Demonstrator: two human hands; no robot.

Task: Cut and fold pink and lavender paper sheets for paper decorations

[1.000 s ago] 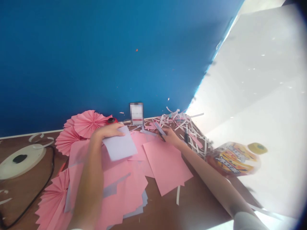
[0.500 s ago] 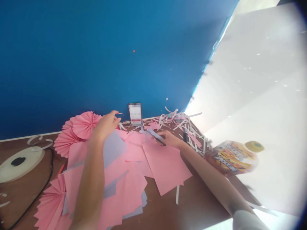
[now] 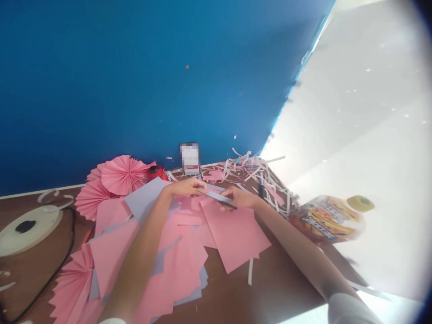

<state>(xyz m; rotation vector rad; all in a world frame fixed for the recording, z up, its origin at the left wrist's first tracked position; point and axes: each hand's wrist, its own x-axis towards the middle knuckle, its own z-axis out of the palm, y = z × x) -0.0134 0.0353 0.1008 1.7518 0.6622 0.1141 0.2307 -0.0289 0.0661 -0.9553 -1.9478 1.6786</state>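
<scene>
My left hand is closed, with its fingertips pinching the left end of a narrow pale lilac paper strip. Close by, my right hand has its fingers curled around the strip's other end. A slim dark stick-like piece pokes out below the right fingers; its kind is unclear. Beneath both hands lie pink paper sheets, with lilac sheets among them. Pleated pink paper fans rest at the left, and another pleated fan lies nearer me.
A phone leans on the blue wall. Curled paper scraps heap at the back right. A tilted drink bottle lies at the right edge. A red tape-like roll, a white oval object and a black cable are leftward.
My left hand has come down and right from near the fans, and now pinches the strip. My right hand stays nearly in place with the strip.
</scene>
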